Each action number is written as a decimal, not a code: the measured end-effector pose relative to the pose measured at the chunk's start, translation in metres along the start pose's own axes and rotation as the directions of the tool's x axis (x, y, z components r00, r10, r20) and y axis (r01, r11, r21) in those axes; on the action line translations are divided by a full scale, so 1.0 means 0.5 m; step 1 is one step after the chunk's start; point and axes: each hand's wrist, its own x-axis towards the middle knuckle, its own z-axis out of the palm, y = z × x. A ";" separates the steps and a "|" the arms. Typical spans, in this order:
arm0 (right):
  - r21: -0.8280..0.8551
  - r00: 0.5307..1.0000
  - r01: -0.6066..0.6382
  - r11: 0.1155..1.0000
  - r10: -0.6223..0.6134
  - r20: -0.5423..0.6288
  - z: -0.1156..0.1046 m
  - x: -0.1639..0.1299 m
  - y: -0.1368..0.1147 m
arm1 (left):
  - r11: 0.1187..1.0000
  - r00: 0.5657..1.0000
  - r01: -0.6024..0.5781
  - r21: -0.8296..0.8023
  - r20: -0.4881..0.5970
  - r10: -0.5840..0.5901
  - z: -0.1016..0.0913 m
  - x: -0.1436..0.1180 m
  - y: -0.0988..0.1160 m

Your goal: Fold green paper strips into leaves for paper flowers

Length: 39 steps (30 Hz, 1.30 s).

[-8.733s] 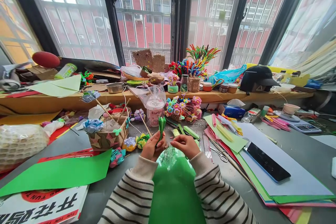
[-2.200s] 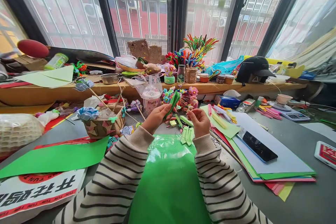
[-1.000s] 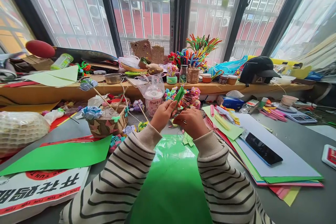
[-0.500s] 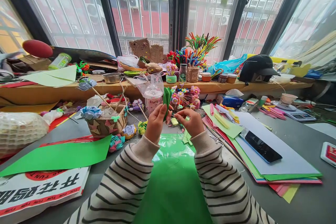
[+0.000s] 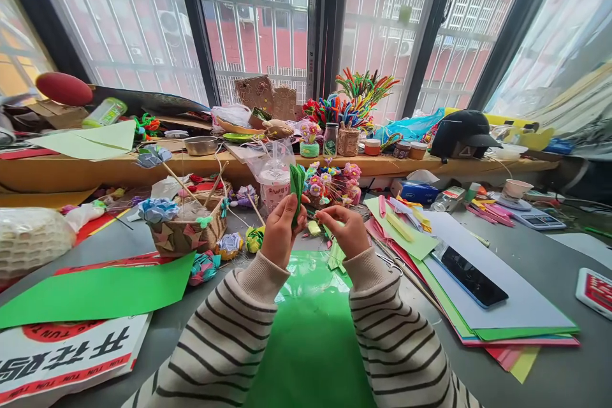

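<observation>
Pinched in my left hand [image 5: 283, 229] is a bundle of folded green paper [image 5: 297, 189], standing upright with its layers fanned a little at the top. My right hand [image 5: 345, 229] is just to the right of it, thumb and forefinger pressed together; whatever they hold is too small to make out. Below both hands lies a shiny green sheet [image 5: 315, 331] on the grey table. Pale green paper strips [image 5: 336, 256] lie beside my right wrist, and a small yellow-green block [image 5: 314, 227] sits between the hands.
A basket with paper flowers [image 5: 186, 236] and a lidded drink cup [image 5: 274, 188] stand left of centre. To the right, a phone [image 5: 471, 275] rests on stacked paper [image 5: 521, 306], near scissors [image 5: 394, 262]. A cluttered wooden ledge [image 5: 95, 172] runs along the back.
The right hand has shifted slightly relative to the green bundle, its fingers still pinched. The whole view has moved a little, and the left hand keeps its hold on the folded paper.
</observation>
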 end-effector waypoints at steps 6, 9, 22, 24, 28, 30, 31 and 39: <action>0.443 0.972 -0.227 0.867 0.230 0.047 0.002 0.009 0.021 | 0.999 0.996 0.002 0.036 -0.090 0.001 -0.027 -0.002 0.000; 0.646 0.928 -0.307 0.699 0.371 0.038 0.001 0.011 0.025 | 0.999 0.995 0.004 0.034 -0.104 0.000 -0.038 -0.004 0.002; 0.809 0.875 -0.315 0.496 0.483 0.044 -0.016 0.014 0.031 | 0.998 0.994 -0.025 0.058 -0.100 0.031 -0.048 -0.007 0.018; 0.827 0.866 -0.304 0.473 0.499 0.033 -0.018 0.015 0.035 | 0.997 0.993 -0.028 0.066 -0.114 0.035 -0.050 -0.007 0.020; 0.866 0.849 -0.260 0.427 0.529 -0.005 -0.021 0.016 0.045 | 0.997 0.985 -0.039 0.064 -0.164 0.049 -0.065 -0.004 0.027; 0.877 0.842 -0.241 0.416 0.539 -0.024 -0.020 0.015 0.050 | 0.997 0.982 -0.052 0.059 -0.178 0.062 -0.074 -0.003 0.031; 0.879 0.838 -0.234 0.414 0.544 -0.033 -0.019 0.015 0.052 | 0.997 0.981 -0.059 0.056 -0.182 0.068 -0.078 -0.002 0.033; 0.849 0.887 -0.209 0.486 0.459 -0.044 -0.011 0.013 0.047 | 0.996 0.982 -0.078 0.036 -0.170 0.083 -0.083 -0.002 0.040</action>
